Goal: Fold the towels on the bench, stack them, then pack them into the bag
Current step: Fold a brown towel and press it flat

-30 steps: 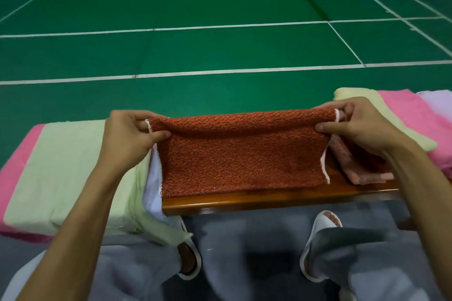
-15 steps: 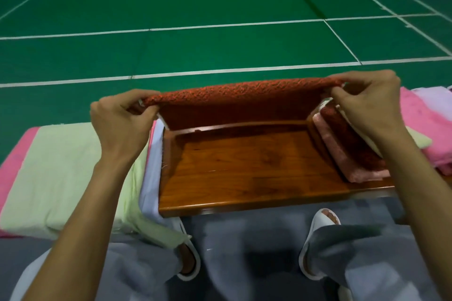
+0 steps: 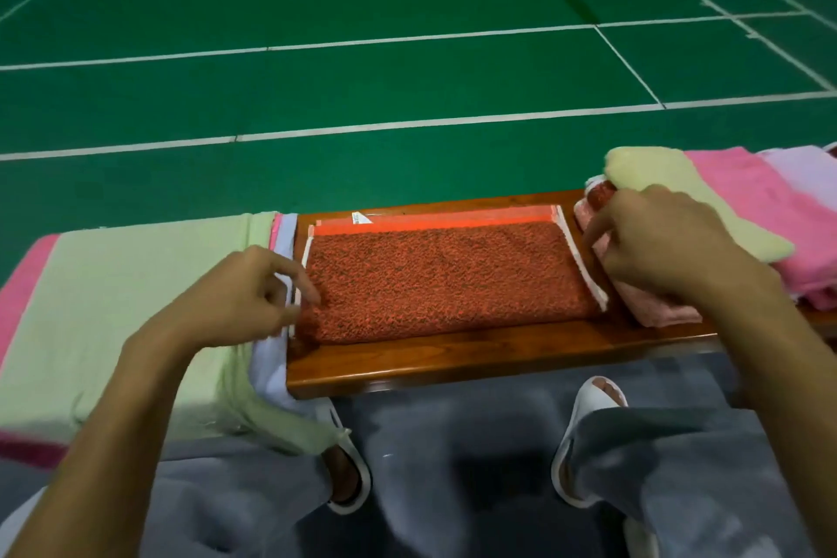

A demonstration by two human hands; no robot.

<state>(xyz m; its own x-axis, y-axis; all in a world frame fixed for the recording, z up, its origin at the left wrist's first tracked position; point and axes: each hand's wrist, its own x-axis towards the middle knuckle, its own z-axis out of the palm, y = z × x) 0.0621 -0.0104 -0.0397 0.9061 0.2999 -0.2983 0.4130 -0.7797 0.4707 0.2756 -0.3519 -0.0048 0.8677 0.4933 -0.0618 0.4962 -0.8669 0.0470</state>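
An orange-red towel (image 3: 444,276) lies folded flat on the wooden bench (image 3: 453,365), with white edging at both short sides and a small label at its far left corner. My left hand (image 3: 244,299) hovers at the towel's left edge, fingers loosely curled, fingertips touching the near left corner. My right hand (image 3: 661,240) sits just past the towel's right edge, index finger pointing down beside the white edging, holding nothing. A folded pink-and-red towel (image 3: 652,308) lies under my right hand. No bag is in view.
Spread pale green, pink and lilac towels (image 3: 117,304) cover the bench to the left. A heap of yellow-green, pink and lilac towels (image 3: 733,204) sits at the right. Behind the bench is green court floor (image 3: 407,59) with white lines. My knees and white slippers are below.
The orange-red towel, held up by both hands a second ago, was folded away from me and now lies flat on the bench. Both hands have let go of its corners.
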